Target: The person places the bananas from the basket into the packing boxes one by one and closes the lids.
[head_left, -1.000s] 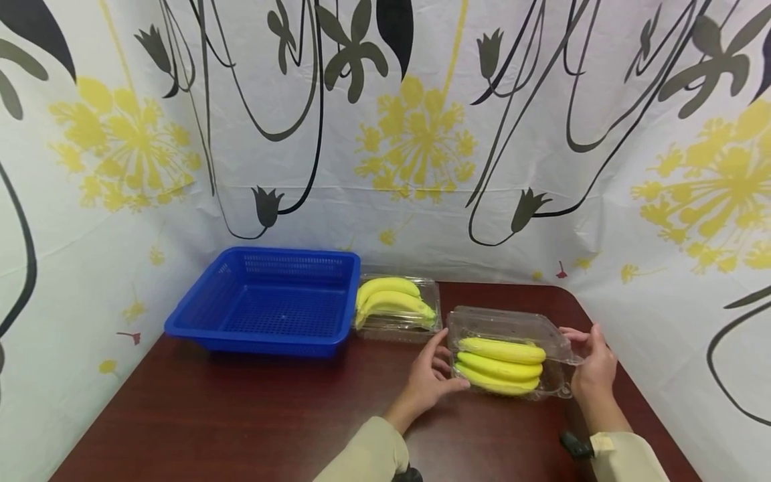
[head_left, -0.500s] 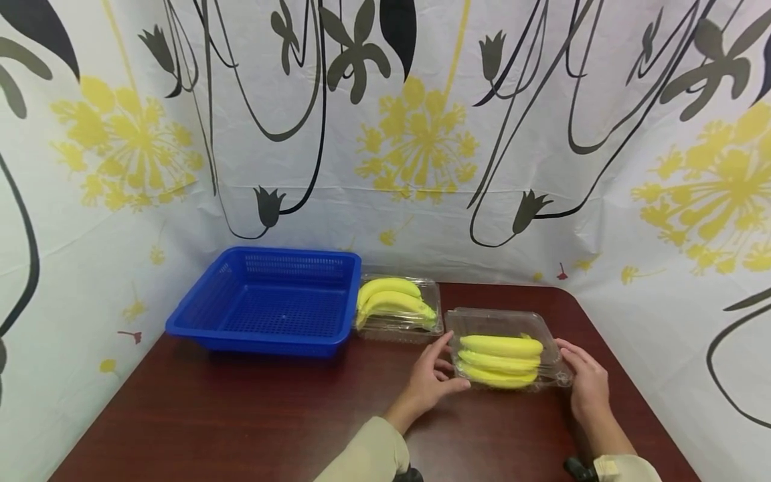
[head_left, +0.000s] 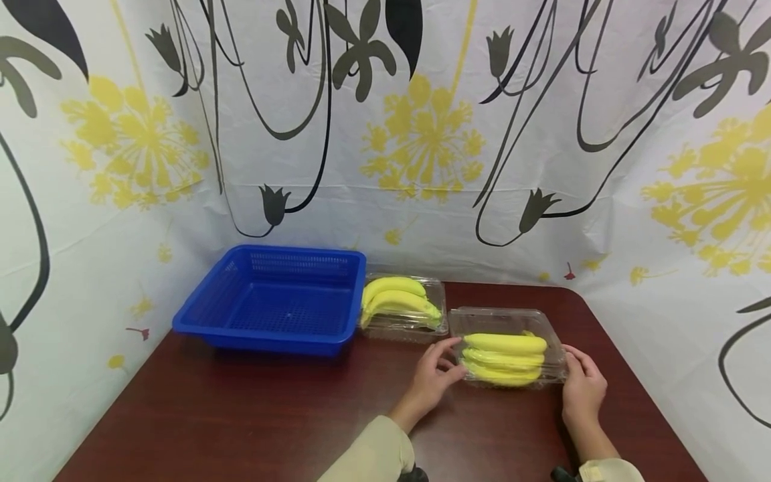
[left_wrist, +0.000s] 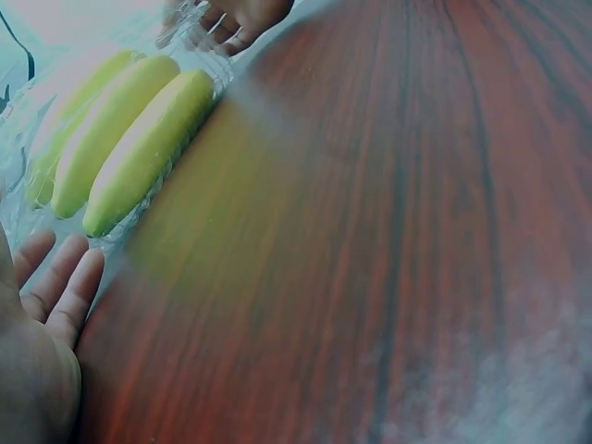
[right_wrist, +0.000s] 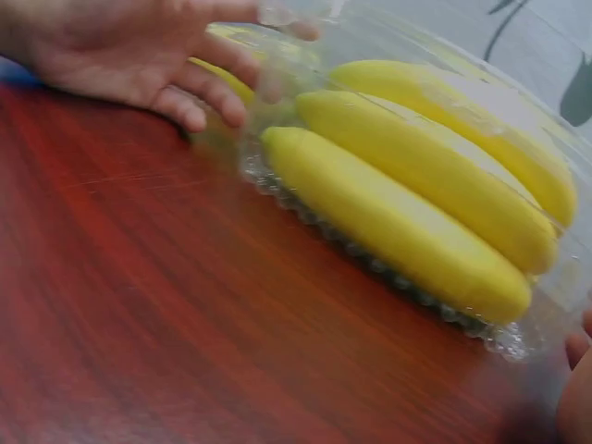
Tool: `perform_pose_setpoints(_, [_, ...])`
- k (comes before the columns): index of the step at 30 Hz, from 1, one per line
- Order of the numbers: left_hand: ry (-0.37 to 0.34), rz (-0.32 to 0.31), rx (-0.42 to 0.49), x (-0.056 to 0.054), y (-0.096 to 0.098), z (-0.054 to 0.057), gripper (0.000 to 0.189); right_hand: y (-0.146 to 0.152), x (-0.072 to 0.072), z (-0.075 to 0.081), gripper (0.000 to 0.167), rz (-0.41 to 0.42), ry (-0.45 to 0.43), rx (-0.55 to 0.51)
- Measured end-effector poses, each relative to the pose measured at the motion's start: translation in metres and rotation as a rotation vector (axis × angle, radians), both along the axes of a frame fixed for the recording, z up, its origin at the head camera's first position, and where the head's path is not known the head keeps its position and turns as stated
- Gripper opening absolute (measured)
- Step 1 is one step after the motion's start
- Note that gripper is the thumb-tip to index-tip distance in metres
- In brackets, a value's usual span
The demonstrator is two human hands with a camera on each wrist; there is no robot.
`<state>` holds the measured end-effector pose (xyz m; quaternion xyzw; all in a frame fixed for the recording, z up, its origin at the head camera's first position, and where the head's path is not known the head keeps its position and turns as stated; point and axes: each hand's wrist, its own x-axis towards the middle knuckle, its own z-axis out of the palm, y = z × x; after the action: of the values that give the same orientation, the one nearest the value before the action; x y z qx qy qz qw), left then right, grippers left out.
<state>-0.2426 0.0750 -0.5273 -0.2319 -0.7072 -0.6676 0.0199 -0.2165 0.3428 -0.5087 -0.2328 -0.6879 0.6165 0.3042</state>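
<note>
A clear plastic clamshell box [head_left: 496, 323] with its lid down lies on the right part of the table. Through its plastic show several yellow bananas [head_left: 502, 360], side by side; three are plain in the right wrist view. My left hand [head_left: 429, 381] is at the box's left end, its thumb and forefinger near the side. Seen from the right wrist, that hand's fingers [right_wrist: 217, 88] are spread and loosely bent. At the opposite end, my right hand [head_left: 583, 388] touches the right edge with its fingertips. Part of its fingers [left_wrist: 227, 28] shows at the box's far corner in the left wrist view.
Behind and left of the box stands another clear box [head_left: 435, 294] with bananas [head_left: 397, 301] inside. Beside it, a blue plastic basket [head_left: 268, 336] sits at the back left. The dark red-brown table [head_left: 241, 415] meets a patterned cloth wall [head_left: 421, 227].
The raised lid of the near box has come down over the bananas. My right hand has let go of the lid and shifted to the box's right edge; my left hand stays at the left end.
</note>
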Motion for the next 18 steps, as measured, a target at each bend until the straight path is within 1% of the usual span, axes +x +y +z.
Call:
perform_pose_setpoints(1, [0.004,-0.003,0.006,0.002,-0.001,0.004,0.049,-0.001,0.000,-0.001,0.029,-0.021,-0.008,0.031])
perform_pose_setpoints(3, [0.012,-0.013,0.020,0.007,-0.003,0.014,0.049,-0.003,0.001,-0.002,0.028,-0.044,-0.011,0.049])
perform_pose_setpoints(5, [0.016,-0.021,0.029,0.013,-0.005,0.023,0.048,-0.005,0.002,-0.002,0.028,-0.046,-0.005,0.042])
perform_pose_setpoints(7, [0.001,-0.034,0.029,0.018,-0.008,0.032,0.048,-0.005,0.002,-0.003,0.027,-0.038,0.000,0.037])
perform_pose_setpoints(10, [-0.007,-0.046,0.027,0.019,-0.010,0.033,0.048,-0.005,0.001,-0.004,0.027,-0.038,-0.007,0.074])
perform_pose_setpoints(14, [-0.005,-0.061,0.038,0.018,-0.010,0.035,0.048,-0.007,0.000,-0.006,0.029,-0.076,-0.004,0.161])
perform_pose_setpoints(18, [-0.006,-0.060,0.051,0.018,-0.009,0.035,0.048,-0.010,0.000,-0.007,0.031,-0.108,0.012,0.211])
